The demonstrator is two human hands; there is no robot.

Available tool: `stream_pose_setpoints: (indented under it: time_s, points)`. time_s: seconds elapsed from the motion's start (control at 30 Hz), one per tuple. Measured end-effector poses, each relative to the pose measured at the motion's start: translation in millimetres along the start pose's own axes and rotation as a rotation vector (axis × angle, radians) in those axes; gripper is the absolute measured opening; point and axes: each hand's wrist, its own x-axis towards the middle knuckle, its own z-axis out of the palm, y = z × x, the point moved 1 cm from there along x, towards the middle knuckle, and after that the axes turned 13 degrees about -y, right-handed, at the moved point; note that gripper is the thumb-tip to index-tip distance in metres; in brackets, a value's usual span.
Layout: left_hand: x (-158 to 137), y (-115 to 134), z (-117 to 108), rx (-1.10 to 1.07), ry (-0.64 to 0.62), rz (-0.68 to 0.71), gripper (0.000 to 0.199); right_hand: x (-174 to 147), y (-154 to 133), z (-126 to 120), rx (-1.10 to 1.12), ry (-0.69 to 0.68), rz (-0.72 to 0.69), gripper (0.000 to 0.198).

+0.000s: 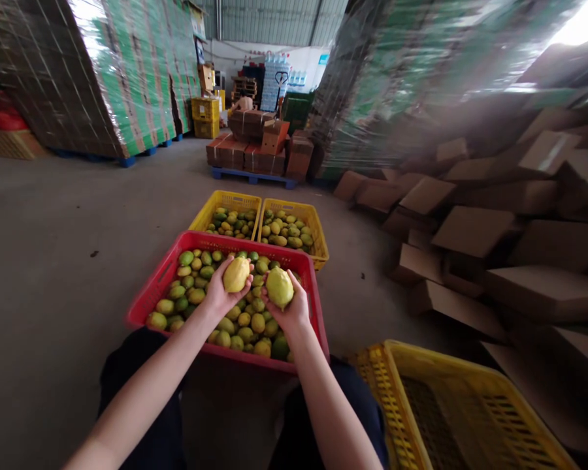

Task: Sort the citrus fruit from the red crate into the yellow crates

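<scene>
My left hand (219, 292) holds a yellow lemon (236, 275), its fingers curled round the fruit from below. In my right hand (296, 309) lies a greener, yellow-green lemon (279, 288) with a bumpy skin, cupped between thumb and fingers. Both hands are raised side by side over a red plastic crate (176, 243), a short gap between them. Many green and yellow lemons (196, 296) fill that crate; some are hidden behind my hands and forearms.
Beyond the red crate stand two yellow crates of lemons, a left one (208, 202) and a right one (318, 228). Another yellow crate (396, 391) is by my right knee. Cardboard boxes (470, 232) are heaped to the right. A blue pallet (255, 176) bears bundled cardboard.
</scene>
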Motion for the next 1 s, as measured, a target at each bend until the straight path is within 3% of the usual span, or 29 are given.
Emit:
stream_pose_setpoints:
  time_s: [0.3,0.43,0.5,0.7,0.87,1.0]
  points:
    - [-8,3,8,-0.087,0.058,0.147,0.023,6,10,2,-0.055,0.015,-0.09,0.023]
    - [-9,-1,11,-0.067,0.108,0.23,0.012,4,13,3,-0.025,0.088,-0.116,0.009]
    - [-8,-2,12,-0.031,0.108,0.261,0.014,4,13,2,-0.004,0.117,-0.105,0.012]
    - [-7,-1,11,-0.034,0.095,0.168,0.028,8,18,0,-0.055,0.104,-0.003,0.027]
    - [-8,0,10,-0.023,0.112,0.192,0.021,7,20,2,-0.093,0.078,-0.108,0.016]
    - [-9,1,10,-0.039,0.195,0.245,0.009,3,18,1,-0.085,0.034,-0.08,0.011]
